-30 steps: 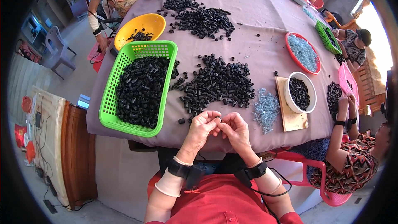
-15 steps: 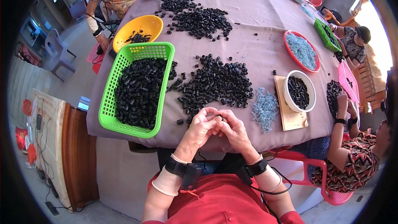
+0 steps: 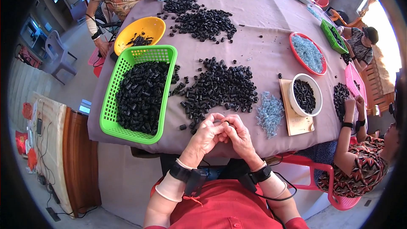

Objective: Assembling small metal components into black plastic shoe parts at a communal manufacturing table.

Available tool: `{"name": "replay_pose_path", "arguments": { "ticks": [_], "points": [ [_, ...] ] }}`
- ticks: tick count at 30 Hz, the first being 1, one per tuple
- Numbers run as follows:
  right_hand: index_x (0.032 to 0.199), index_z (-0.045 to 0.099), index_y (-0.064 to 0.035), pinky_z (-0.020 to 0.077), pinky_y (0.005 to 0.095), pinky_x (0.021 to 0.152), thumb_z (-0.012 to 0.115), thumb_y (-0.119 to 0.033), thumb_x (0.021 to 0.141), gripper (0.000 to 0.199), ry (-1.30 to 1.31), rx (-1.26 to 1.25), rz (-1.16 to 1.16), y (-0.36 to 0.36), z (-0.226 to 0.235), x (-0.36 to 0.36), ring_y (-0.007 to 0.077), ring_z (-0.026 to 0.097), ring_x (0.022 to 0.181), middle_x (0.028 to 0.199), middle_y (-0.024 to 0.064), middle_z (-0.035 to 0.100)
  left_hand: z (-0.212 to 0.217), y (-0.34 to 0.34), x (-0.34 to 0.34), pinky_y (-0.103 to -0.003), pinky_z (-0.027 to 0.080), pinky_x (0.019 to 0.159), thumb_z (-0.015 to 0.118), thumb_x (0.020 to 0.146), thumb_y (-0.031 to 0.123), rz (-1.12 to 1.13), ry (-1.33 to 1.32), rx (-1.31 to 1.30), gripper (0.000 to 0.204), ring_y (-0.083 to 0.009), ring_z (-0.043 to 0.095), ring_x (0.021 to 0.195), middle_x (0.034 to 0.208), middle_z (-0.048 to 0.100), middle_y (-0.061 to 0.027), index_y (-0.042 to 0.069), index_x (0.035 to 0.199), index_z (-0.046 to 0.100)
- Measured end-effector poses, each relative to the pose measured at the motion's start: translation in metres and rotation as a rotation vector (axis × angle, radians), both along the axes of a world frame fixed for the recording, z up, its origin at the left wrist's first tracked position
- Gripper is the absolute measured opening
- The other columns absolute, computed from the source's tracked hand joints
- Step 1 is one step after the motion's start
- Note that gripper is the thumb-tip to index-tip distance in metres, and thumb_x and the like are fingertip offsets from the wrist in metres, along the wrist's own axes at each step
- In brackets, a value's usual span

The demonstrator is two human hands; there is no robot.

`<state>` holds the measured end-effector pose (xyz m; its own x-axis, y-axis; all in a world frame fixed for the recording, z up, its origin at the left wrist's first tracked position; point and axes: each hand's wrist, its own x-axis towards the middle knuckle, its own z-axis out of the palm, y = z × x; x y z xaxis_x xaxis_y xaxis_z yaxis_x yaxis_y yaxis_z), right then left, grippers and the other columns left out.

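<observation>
My left hand [image 3: 206,135] and my right hand [image 3: 240,136] meet above the table's near edge, with fingertips pinched together. Between them a small black plastic part [image 3: 229,123] peeks out, mostly hidden by the fingers. Just beyond my hands spreads a pile of short black hollow caps [image 3: 222,84]. To the right of that lies a heap of small clear plastic pieces [image 3: 270,114]. A white bowl [image 3: 319,104] of thin black pieces rests on a tan board [image 3: 300,128]. At my left stands a green basket [image 3: 109,114] full of larger black parts.
A yellow bowl [image 3: 157,25] sits behind the basket. A red-rimmed tray [image 3: 324,65] of clear pieces lies at the right. More black piles [image 3: 205,24] cover the far left of the cloth-covered table [image 3: 263,4]. Several people work around it, one close on my right [image 3: 356,157].
My hands stay pinched together and have shifted only slightly, with the fingers turned a little. The view has moved slightly; the piles and containers look unchanged.
</observation>
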<state>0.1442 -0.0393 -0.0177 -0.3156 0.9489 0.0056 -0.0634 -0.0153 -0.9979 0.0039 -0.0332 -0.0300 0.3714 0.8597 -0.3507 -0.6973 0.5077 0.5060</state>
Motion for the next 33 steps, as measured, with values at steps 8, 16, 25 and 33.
{"name": "replay_pose_path", "arguments": {
  "ticks": [8,16,25,33],
  "points": [
    [0.106,0.051,-0.0037,0.0427,0.0176,0.056,0.049,-0.017,0.093,0.019,0.027,-0.009,-0.013,-0.001,0.003,-0.001,0.0037,0.053,0.065,0.079,-0.0013,0.052,0.001,-0.003,0.002,-0.030,0.047,0.052,0.058,0.085,0.004,0.040,0.002,-0.021,0.025,-0.0145,0.053,0.056,0.075,0.056,-0.0062,0.008,0.104,0.043],
    [0.106,0.050,-0.0039,0.0417,0.0170,0.057,0.048,-0.017,0.094,0.018,0.071,-0.054,-0.020,-0.004,0.000,-0.004,0.0029,0.048,0.063,0.073,-0.0031,0.050,-0.006,-0.008,0.004,-0.028,0.047,0.056,0.059,0.086,0.007,0.059,0.041,0.040,0.024,-0.0129,0.053,0.061,0.077,0.055,-0.0035,0.012,0.105,0.045],
    [0.098,0.052,-0.0036,0.0421,0.0190,0.057,0.048,-0.014,0.093,0.012,0.019,-0.041,-0.039,-0.004,-0.004,-0.002,0.0036,0.047,0.063,0.080,-0.0008,0.048,0.004,-0.012,0.009,-0.024,0.047,0.052,0.056,0.087,0.004,0.095,-0.031,-0.017,0.024,-0.0118,0.055,0.059,0.078,0.059,-0.0056,0.008,0.105,0.042],
    [0.123,0.047,-0.0054,0.0466,0.0223,0.068,0.056,-0.014,0.088,0.036,-0.087,0.039,-0.042,-0.003,-0.002,0.009,0.0092,0.053,0.077,0.097,0.0033,0.054,0.021,-0.009,0.002,-0.026,0.049,0.048,0.060,0.085,0.007,0.151,0.304,0.080,0.032,-0.0132,0.056,0.054,0.077,0.060,-0.0075,0.006,0.109,0.039]
  ]
}}
